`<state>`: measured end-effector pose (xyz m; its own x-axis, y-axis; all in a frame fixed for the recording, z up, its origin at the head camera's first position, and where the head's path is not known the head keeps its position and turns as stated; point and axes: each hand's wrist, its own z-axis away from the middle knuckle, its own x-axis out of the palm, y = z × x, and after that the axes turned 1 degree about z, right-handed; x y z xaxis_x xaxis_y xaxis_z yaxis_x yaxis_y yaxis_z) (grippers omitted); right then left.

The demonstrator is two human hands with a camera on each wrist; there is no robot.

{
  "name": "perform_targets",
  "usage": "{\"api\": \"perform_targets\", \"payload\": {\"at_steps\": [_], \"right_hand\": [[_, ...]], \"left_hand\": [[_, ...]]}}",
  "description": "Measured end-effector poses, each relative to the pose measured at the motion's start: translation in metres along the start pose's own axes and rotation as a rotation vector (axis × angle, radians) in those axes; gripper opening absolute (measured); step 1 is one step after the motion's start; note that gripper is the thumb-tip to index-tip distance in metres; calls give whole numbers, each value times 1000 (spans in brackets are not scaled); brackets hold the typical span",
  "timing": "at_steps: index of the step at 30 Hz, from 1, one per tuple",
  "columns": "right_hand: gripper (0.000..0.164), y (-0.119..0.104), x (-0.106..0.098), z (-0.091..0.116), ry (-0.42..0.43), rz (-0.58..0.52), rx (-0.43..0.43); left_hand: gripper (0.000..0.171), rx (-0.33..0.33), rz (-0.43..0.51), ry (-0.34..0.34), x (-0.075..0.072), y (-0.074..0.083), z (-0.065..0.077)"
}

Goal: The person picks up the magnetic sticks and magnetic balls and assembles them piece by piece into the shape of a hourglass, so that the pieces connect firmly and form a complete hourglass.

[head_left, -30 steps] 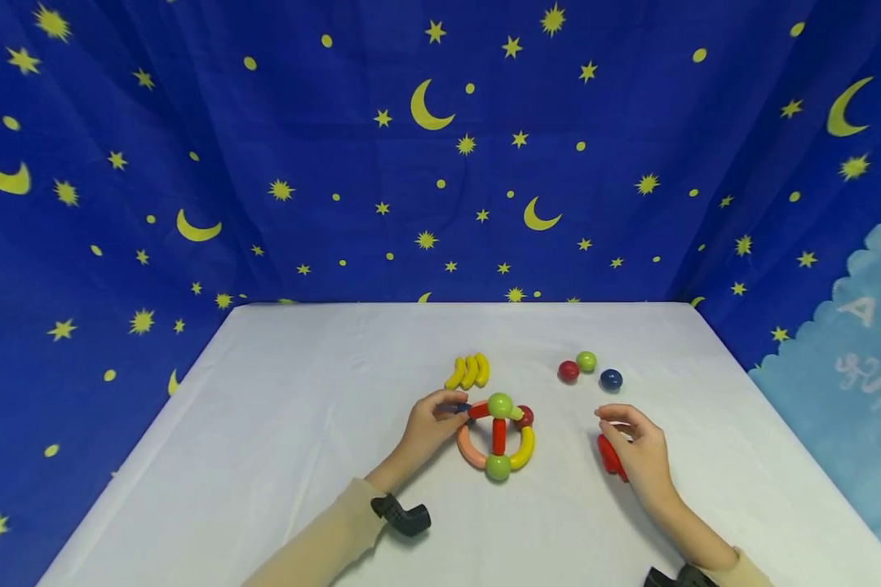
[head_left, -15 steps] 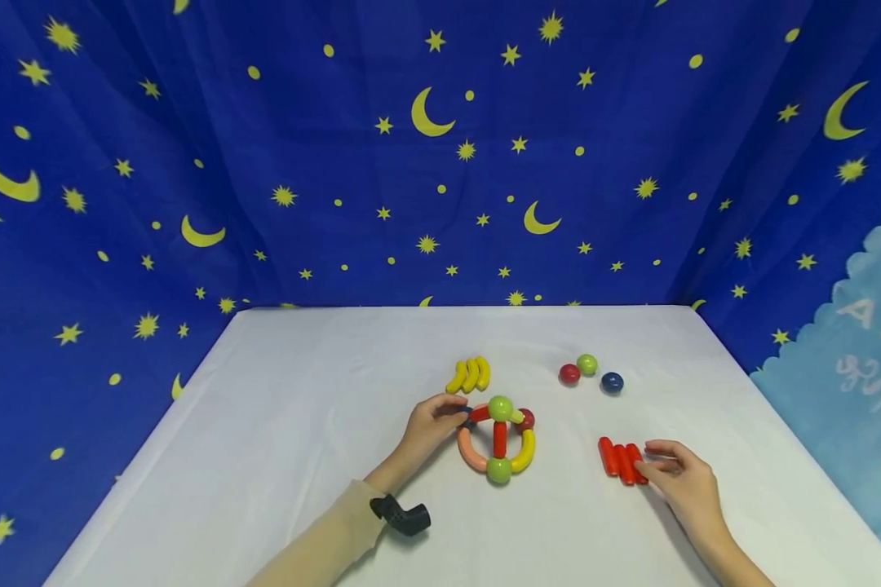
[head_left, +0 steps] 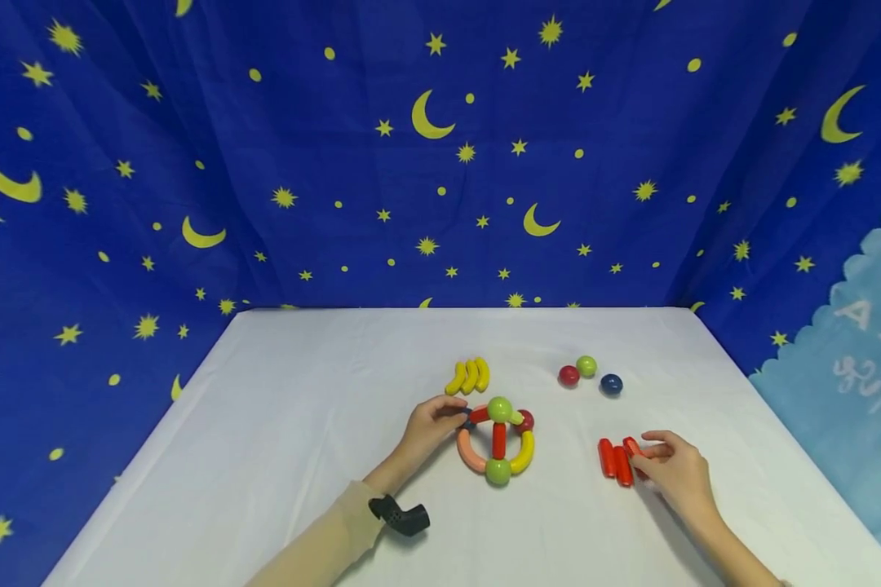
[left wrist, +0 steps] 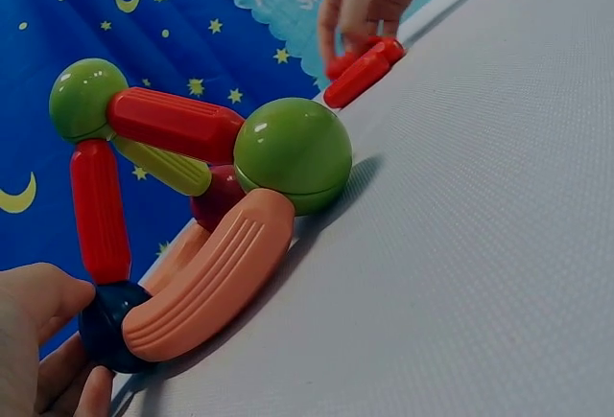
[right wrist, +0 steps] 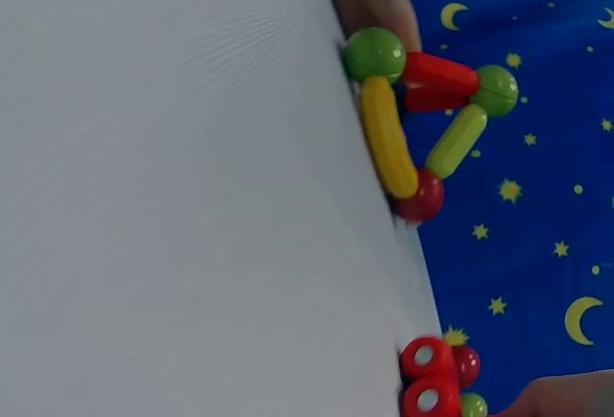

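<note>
A magnetic ball-and-stick frame [head_left: 499,440] stands on the white table, with green, red and dark blue balls joined by straight and curved rods. My left hand [head_left: 426,428] pinches its dark blue ball [left wrist: 110,326] between thumb and fingers, at the frame's left side. Over on the right, three red rods [head_left: 607,458] lie side by side. My right hand [head_left: 679,473] has thumb and fingertips on the rightmost red rod [head_left: 632,447], pinching it; this rod sits slightly askew and is partly hidden by the fingers. Red rod ends [right wrist: 424,359] with metal discs face the right wrist camera.
Behind the frame lie three curved yellow rods [head_left: 471,376]. Loose balls sit at the back right: red [head_left: 568,376], green [head_left: 586,366] and dark blue [head_left: 612,385]. A blue curtain [head_left: 440,163] with moons and stars borders the white table [head_left: 301,391].
My right hand has moved right, off the red rods it partly covered, to the rightmost one. That rod has shifted slightly away and left. My left hand stays on the frame.
</note>
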<state>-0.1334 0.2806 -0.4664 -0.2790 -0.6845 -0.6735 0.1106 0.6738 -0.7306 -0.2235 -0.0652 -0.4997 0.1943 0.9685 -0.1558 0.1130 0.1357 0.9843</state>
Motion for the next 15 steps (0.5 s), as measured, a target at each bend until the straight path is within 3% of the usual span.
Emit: {"api": "perform_targets", "payload": {"at_steps": [7,10,15], "right_hand": [[31,-31,10,-15,59,-309,-135],[32,-51,17,-22,34,-398,-192],[33,-86,34,-33,-49,-485,-213]], "left_hand": [[25,-9,10,1,0,0,1],[26,-9,16,-6,0,-1,0],[27,-7,27,-36,-1,6,3]]}}
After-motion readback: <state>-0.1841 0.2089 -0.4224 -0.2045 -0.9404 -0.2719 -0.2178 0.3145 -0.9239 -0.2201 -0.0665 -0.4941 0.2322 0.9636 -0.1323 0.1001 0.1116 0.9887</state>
